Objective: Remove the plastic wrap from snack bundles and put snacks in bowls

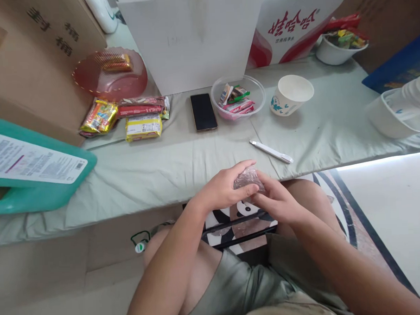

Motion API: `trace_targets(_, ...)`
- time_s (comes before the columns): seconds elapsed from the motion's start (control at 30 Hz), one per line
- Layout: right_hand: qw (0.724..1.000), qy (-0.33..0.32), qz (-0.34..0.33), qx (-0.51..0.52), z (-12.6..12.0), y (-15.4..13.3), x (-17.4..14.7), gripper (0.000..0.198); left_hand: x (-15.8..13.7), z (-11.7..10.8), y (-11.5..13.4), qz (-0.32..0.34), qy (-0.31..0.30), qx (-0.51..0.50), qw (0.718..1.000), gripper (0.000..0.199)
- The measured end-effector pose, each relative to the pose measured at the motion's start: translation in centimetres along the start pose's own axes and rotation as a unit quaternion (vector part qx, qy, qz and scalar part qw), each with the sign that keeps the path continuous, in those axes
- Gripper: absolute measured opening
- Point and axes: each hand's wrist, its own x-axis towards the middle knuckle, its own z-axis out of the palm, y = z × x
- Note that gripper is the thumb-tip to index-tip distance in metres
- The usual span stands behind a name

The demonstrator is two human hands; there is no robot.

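Observation:
Between my two hands is a crumpled piece of clear plastic film (pixel 248 179), held above my lap just in front of the table's edge. My left hand (pixel 225 187) wraps round it from the left, thumb across the near side. From the right, the fingers of my right hand (pixel 276 198) press against the film. Whether anything lies inside the film I cannot make out. Just beyond my hands, a white utility knife (pixel 271 151) lies on the table. Farther back stand a clear plastic bowl (pixel 259 92) with small wrapped snacks (pixel 238 100) and a white paper cup (pixel 291 96).
A black phone (pixel 203 112) lies left of the bowl. Snack packets (pixel 143 127) and a pink bowl (pixel 130 84) sit farther left, near a green jug (pixel 72 193). White boxes (pixel 191 42) line the back. At right are a candy bowl (pixel 337 54) and a cup container (pixel 385 117).

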Motion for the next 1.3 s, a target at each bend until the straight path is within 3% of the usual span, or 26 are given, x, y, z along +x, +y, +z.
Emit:
trace_targets(0.1,0.998,-0.003,-0.007,0.068,-0.4,-0.1,0.6,0.018,0.8,-0.8,-0.4,0.008,0.046,-0.033,0.998,0.052)
trace_targets(0.17,0.997,0.037,-0.038,0.055,-1.0,0.0,1.7,0.02,1.7,-1.1,-0.6,0.029,0.1,-0.024,0.994,0.037)
trace_targets(0.27,0.989,0.125,-0.073,0.017,-2.1,-0.1,4.5,0.019,3.2,-1.5,-0.8,0.051,0.219,-0.002,0.974,0.02)
trace_targets(0.37,0.98,0.181,-0.077,0.021,-3.2,-0.1,7.7,0.015,4.7,-2.0,-1.2,0.027,0.338,-0.036,0.94,0.019)
trace_targets(0.53,0.985,0.121,-0.114,0.035,-4.0,1.2,10.3,0.022,6.6,-2.5,-1.8,0.001,0.448,-0.097,0.889,0.032)
trace_targets(0.77,0.986,0.02,-0.165,-0.009,-4.2,2.1,9.2,0.025,8.3,-3.3,-2.1,-0.035,0.527,0.085,0.845,0.023)
trace_targets(0.87,0.983,-0.005,-0.179,-0.033,-4.1,2.3,9.5,0.022,8.0,-3.6,-1.1,-0.009,0.527,0.203,0.825,0.015)
trace_targets(0.97,0.975,-0.064,-0.198,-0.083,-4.2,2.4,9.9,0.021,9.1,-3.9,2.3,0.124,0.501,0.348,0.782,0.013)
trace_targets(1.0,0.972,-0.083,-0.199,-0.094,-4.3,2.4,10.0,0.021,10.2,-3.9,4.1,0.19,0.489,0.385,0.76,0.015)
trace_targets(1.13,0.977,-0.099,-0.167,-0.092,-5.0,2.1,10.2,0.022,19.1,-3.6,11.6,0.336,0.389,0.42,0.748,0.022)
trace_targets(1.2,0.98,-0.094,-0.155,-0.082,-5.3,1.9,10.2,0.024,25.1,-3.1,14.0,0.316,0.328,0.43,0.779,0.032)
trace_targets(1.3,0.983,-0.092,-0.152,-0.045,-5.7,1.9,10.2,0.025,32.5,-2.4,15.2,0.148,0.136,0.497,0.844,0.04)
